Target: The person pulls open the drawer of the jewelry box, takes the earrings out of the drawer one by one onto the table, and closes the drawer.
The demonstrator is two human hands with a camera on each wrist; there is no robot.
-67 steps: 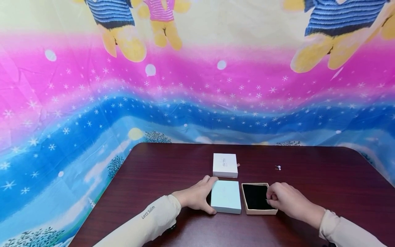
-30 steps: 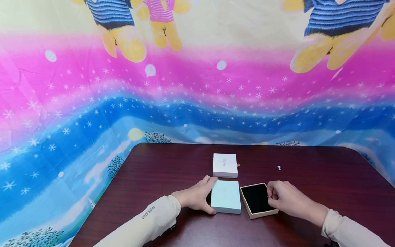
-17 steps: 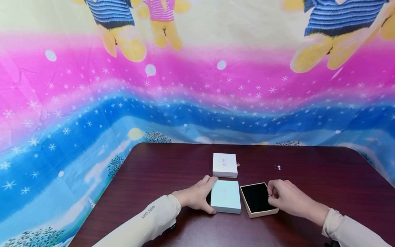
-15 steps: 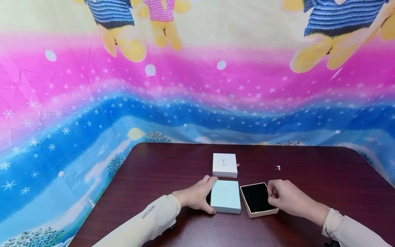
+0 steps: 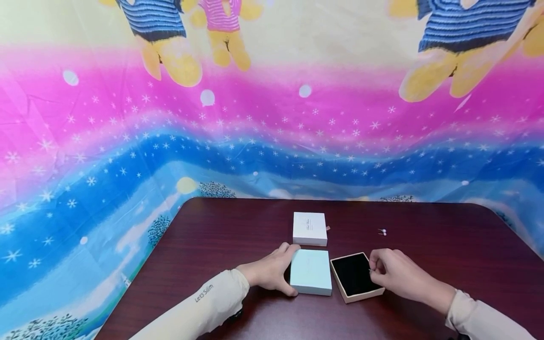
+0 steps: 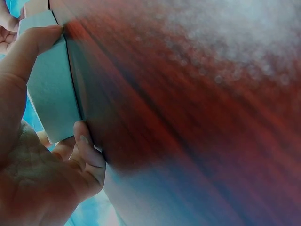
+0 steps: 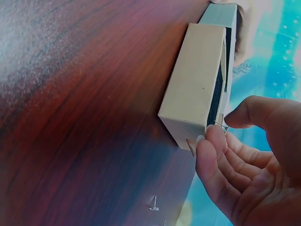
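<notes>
My left hand [image 5: 269, 269] spans the left side of a pale mint box [image 5: 311, 271], thumb at the near corner and fingers at the far one. In the left wrist view, the thumb and fingertips grip opposite ends of the mint box [image 6: 54, 80]. To its right stands an open tan jewelry box [image 5: 357, 276] with black lining, turned slightly askew. At its right edge my right hand [image 5: 395, 276] pinches a small, thin metal earring [image 7: 222, 125]; much of it is hidden by the fingers. Fingertips of that hand touch or nearly touch the box's side.
Behind the mint box lies a white box [image 5: 310, 228] with dark lettering and a small tab on its right. A pair of pearl stud earrings [image 5: 383, 232] lies on the dark red-brown table [image 5: 238, 217], farther back right. A patterned cloth [image 5: 272, 118] hangs behind the table.
Between the first two frames the tan box rotated, its near-left corner swinging toward me, as the right hand shifted slightly right. Since then both hands have stayed almost still.
</notes>
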